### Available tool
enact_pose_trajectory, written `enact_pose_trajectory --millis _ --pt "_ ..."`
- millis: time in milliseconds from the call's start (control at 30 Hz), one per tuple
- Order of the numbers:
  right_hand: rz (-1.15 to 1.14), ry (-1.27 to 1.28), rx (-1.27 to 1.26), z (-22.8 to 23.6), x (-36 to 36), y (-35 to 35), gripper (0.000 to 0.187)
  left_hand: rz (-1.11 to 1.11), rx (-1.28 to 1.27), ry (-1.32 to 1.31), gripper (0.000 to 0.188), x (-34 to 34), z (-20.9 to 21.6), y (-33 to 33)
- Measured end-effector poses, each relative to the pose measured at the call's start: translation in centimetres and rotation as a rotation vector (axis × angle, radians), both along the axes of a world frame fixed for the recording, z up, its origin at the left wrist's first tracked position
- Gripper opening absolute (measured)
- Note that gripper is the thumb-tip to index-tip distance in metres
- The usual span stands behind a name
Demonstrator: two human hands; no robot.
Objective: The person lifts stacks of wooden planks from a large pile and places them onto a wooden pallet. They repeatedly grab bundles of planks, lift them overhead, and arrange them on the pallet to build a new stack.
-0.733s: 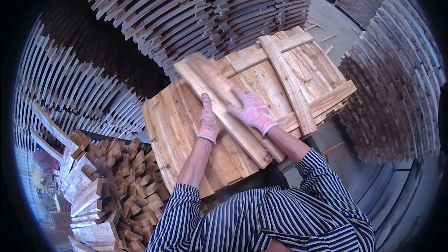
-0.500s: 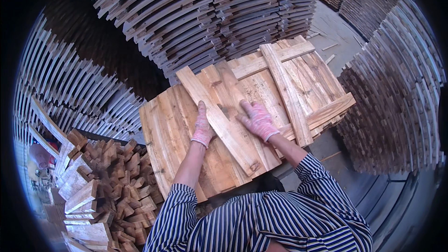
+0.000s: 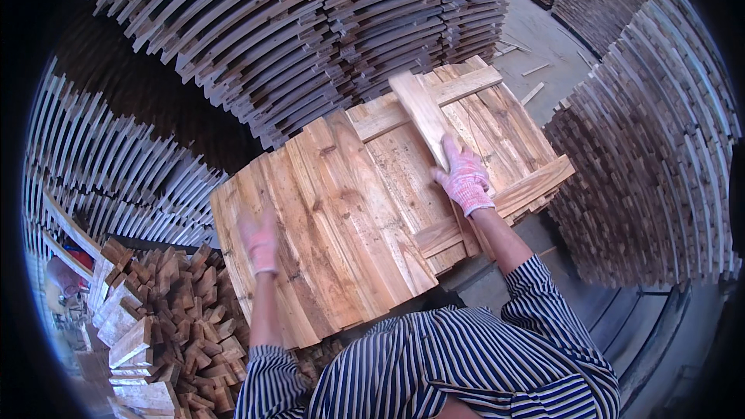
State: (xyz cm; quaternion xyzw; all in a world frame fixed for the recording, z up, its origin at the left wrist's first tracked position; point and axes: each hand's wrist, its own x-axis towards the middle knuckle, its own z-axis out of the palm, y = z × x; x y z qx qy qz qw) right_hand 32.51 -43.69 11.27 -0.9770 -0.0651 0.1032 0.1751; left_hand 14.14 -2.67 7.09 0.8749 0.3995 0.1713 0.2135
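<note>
My right hand [image 3: 466, 178], in a pink-and-white glove, is closed on a loose wooden plank [image 3: 419, 112]. The plank slants across the right part of a wide stack of boards, its far end slightly blurred; the hand and stack hide part of its near end. Over the left part of that stack is my left hand [image 3: 260, 242], also gloved. Motion smears its fingers, and whether it touches the wood I cannot tell. Between my hands, several boards [image 3: 334, 209] lie side by side. Two crosswise strips [image 3: 382, 118] [image 3: 535, 185] show at the stack's right half.
A heap of short wood pieces [image 3: 182, 310] lies at the lower left. Tall stacks of slats stand at the left [image 3: 93, 163], the back [image 3: 310, 39] and the right [image 3: 636, 155]. Loose strips [image 3: 534, 93] lie on the grey floor behind the boards.
The slanting plank between my hands now lies in line with the boards. My left hand has moved left, off it. My right hand has moved right and taken hold of the other slanting plank.
</note>
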Motion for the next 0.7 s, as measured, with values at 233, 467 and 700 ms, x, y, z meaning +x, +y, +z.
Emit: enact_pose_trajectory --millis 233,467,700 --pt "0.022 0.060 0.044 -3.4 0.8 -0.4 0.081 0.183 -0.684 0.032 0.093 -16.2 0.1 8.5" --pt "0.260 -0.008 0.139 -3.7 -2.5 5.0 0.077 0.274 -0.526 0.001 0.081 -16.8 -3.0 8.4" --pt "0.259 -0.066 0.240 -6.4 0.3 1.9 0.067 0.247 -0.229 0.489 0.087 -19.8 -6.4 11.9"
